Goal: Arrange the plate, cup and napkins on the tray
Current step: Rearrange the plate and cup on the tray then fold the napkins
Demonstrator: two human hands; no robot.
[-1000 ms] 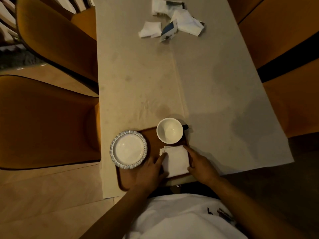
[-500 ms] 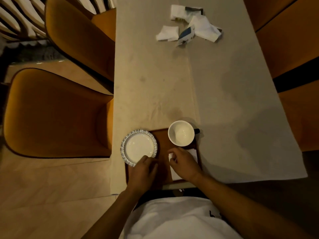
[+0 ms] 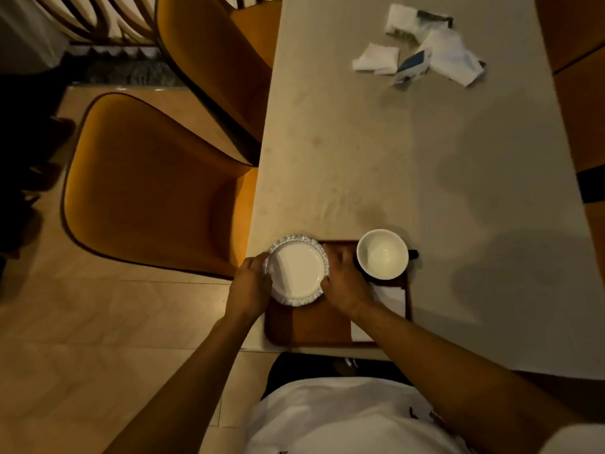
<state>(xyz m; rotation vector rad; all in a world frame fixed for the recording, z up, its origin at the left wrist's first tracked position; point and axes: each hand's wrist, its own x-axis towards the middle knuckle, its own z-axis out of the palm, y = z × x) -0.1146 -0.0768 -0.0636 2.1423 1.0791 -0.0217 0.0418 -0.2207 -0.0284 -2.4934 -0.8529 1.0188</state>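
A brown wooden tray (image 3: pixel 311 326) lies at the table's near edge. A small white plate (image 3: pixel 297 270) with a patterned scalloped rim sits over the tray's far left corner. My left hand (image 3: pixel 250 286) grips its left rim and my right hand (image 3: pixel 343 280) holds its right rim. A white cup (image 3: pixel 382 253) with a dark handle stands at the tray's far right corner. A folded white napkin (image 3: pixel 391 298) lies on the tray's right side, partly hidden under my right wrist.
Several crumpled napkins and a blue-and-white packet (image 3: pixel 422 54) lie at the table's far end. The table carries a beige cloth (image 3: pixel 409 158). Orange chairs (image 3: pixel 157 194) stand to the left, more seats (image 3: pixel 579 77) to the right.
Both hands left the napkin. The left hand moved to the plate's left rim, the right to its right rim, and the plate has shifted right, further over the tray.
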